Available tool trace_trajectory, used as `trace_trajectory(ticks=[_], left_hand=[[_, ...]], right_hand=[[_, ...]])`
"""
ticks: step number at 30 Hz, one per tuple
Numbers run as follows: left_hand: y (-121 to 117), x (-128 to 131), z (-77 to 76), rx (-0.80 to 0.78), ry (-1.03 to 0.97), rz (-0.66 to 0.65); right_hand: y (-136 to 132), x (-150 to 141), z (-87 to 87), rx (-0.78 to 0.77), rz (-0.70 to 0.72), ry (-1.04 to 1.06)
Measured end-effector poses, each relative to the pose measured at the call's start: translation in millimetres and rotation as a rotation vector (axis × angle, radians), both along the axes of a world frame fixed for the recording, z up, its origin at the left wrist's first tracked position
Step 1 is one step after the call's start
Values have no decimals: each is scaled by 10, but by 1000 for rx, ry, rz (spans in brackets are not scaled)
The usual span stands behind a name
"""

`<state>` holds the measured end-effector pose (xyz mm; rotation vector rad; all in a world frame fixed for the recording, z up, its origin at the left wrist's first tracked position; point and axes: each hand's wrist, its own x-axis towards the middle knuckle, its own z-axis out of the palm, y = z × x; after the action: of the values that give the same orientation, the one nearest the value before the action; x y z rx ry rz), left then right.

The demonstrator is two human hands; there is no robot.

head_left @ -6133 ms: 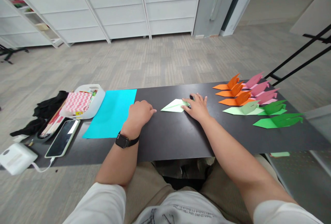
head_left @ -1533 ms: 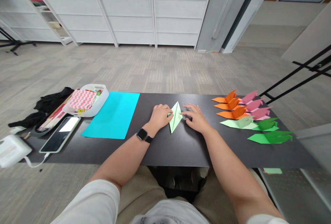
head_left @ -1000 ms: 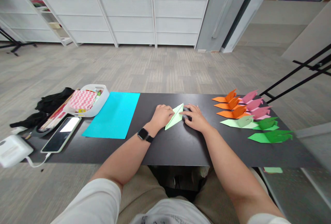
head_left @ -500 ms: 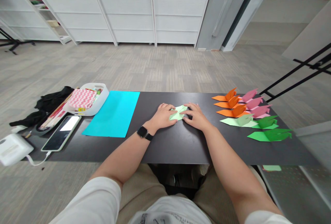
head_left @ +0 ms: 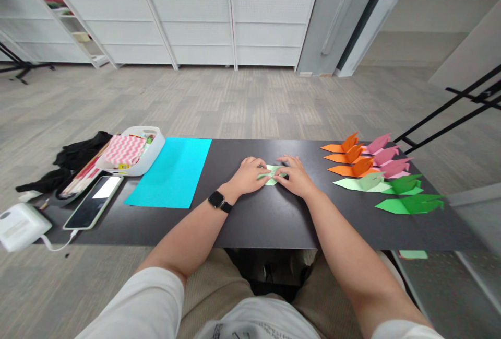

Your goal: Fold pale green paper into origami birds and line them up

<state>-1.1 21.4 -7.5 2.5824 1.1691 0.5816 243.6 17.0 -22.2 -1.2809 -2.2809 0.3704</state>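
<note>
A small folded piece of light green paper lies on the dark table in front of me, partly covered by my fingers. My left hand, with a black watch on its wrist, grips the paper's left side between thumb and fingers. On the right side, my right hand pinches the paper with thumb and index finger, its other fingers curved above. The fingertips of both hands nearly meet over the middle of the sheet, so the exact folds are hidden there.
A bright blue sheet lies left of my hands. Farther left are a white basket, a phone on a cable and a white charger. Folded paper birds in orange, pink and green stand at right.
The light green paper now lies flatter and wider, its outline changed from a slanted shape. My right thumb and index finger have moved left, closer to my left fingertips.
</note>
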Motion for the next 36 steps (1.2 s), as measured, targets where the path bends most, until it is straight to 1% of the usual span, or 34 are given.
trace_trajectory(ticks=[6, 14, 19, 24, 28, 36], left_hand=[[5, 18, 15, -9, 28, 7], [8, 27, 20, -34, 32, 35], [39, 28, 11, -47, 44, 30], [30, 30, 32, -26, 46, 86], [6, 29, 40, -21, 44, 111], [12, 55, -6, -43, 8, 156]], right_hand=[[11, -52, -48, 22, -57, 6], [26, -89, -65, 40, -53, 20], [60, -87, -98, 38, -82, 12], [60, -79, -131, 59, -112, -4], [45, -72, -141, 40, -127, -24], [51, -92, -120, 20, -134, -24]])
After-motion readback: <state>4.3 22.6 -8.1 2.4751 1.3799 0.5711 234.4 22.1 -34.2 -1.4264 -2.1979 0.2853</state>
